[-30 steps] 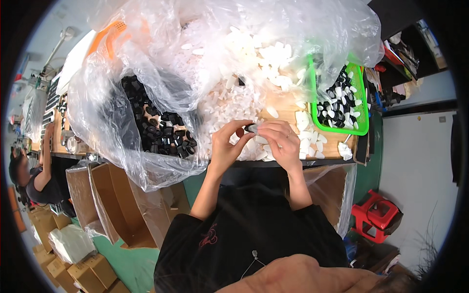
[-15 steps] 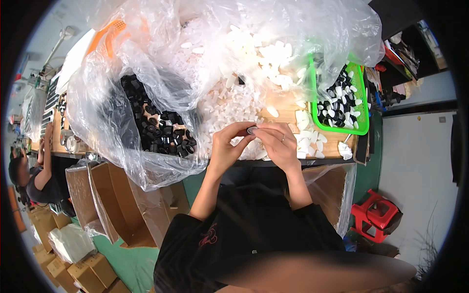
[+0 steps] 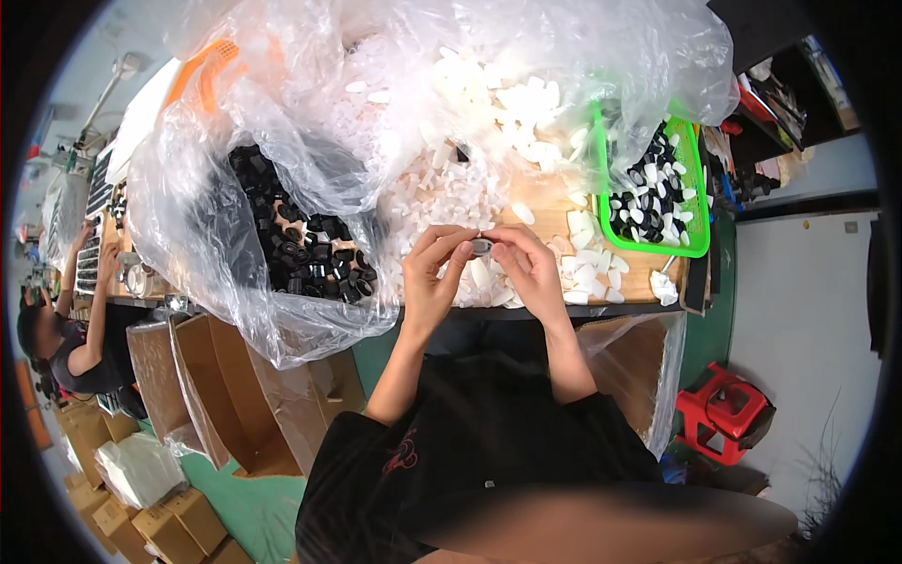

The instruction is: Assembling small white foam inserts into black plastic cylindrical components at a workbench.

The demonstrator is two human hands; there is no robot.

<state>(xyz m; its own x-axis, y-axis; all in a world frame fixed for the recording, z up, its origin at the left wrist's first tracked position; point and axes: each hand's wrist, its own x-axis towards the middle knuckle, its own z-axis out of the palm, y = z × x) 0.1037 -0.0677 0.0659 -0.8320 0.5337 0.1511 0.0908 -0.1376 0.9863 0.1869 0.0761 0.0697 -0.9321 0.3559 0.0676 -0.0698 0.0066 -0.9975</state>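
Between the fingertips of both hands is a small oval piece (image 3: 482,247), dark at its edge with a pale grey face. My left hand (image 3: 438,273) pinches it from one side with thumb and fingers. On the other side, my right hand (image 3: 528,273) grips it the same way. Both hands hover over the table's near edge, above a heap of small translucent white pieces (image 3: 437,202). Left of them, a clear plastic bag (image 3: 202,226) lies open around many black plastic parts (image 3: 305,244). Flat white oval pieces (image 3: 590,263) lie just right of my right hand.
A green basket (image 3: 700,240) of mixed black and white ovals stands at the right. Cardboard boxes (image 3: 230,385) sit below the table's left edge, and a red stool (image 3: 723,414) is on the floor at right. Another person (image 3: 80,343) works at the far left.
My right hand has turned and opened out somewhat, so the oval piece shows its face more between both sets of fingertips. The other person at left has moved their arms apart.
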